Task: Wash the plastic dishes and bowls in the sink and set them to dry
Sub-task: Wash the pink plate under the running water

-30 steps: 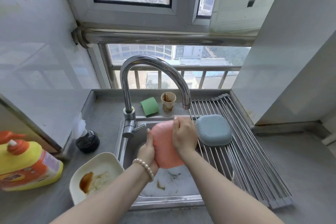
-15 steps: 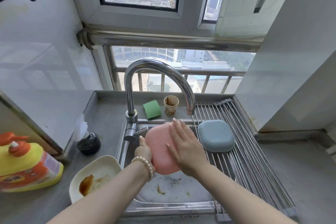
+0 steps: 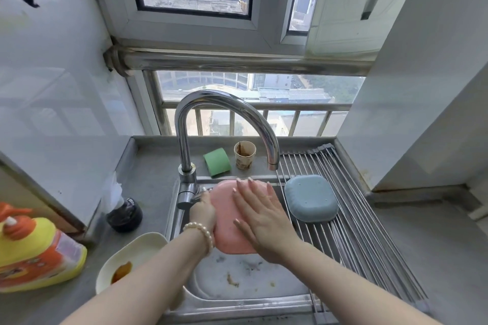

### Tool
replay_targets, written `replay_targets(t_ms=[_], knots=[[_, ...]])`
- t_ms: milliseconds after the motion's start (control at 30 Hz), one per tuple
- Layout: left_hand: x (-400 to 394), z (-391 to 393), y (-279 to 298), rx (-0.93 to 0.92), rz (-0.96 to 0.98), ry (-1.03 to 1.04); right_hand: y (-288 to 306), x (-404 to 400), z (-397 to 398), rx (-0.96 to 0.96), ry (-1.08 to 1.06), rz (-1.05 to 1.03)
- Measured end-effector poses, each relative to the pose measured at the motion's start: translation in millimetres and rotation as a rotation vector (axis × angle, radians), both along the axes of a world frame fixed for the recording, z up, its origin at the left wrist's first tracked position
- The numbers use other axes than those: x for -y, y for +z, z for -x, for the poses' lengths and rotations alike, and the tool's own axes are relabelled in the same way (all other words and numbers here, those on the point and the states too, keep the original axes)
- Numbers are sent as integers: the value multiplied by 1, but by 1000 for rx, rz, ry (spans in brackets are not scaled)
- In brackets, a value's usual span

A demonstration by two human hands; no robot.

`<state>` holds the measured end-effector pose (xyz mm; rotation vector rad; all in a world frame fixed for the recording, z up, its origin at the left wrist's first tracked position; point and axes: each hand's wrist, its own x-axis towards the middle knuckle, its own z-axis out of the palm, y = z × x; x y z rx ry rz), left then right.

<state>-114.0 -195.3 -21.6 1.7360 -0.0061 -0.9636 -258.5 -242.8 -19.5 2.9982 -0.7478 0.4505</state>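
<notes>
Bare forearms; pearl bracelet point(image 3: 201, 232) on left wrist.

A single head-worn camera looks steeply down, close over the sink point(image 3: 184, 306).

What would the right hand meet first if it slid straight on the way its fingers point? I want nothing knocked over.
The right hand lies flat on the pink dish, fingers pointing away toward the faucet spout. Past the dish's far edge it would probably meet the spout tip first; depth is unclear.
</notes>
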Motion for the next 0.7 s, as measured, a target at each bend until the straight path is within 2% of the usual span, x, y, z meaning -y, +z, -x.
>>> replay_targets(t_ms=[133,233,400,467,567,600,633,700], knots=[[6,15,11,124,8,-103,37,8,-39,-69,-202,-207],[8,16,16,223,32,-147,50,24,-44,14,-349,-469],[2,12,19,268,19,-244,39,47,-30,225,-521,-1001],[1,15,21,508,-51,-417,33,48,-21,353,-627,-1126],[0,31,22,1173,-224,-699,24,46,-14,516,-779,-1132],[0,36,21,1306,-248,-755,23,47,-15,518,-800,-1085],[0,39,19,1367,-246,-796,26,46,-15,496,-814,-1045],[3,44,21,1357,-169,-794,28,41,-17,470,-811,-1008]])
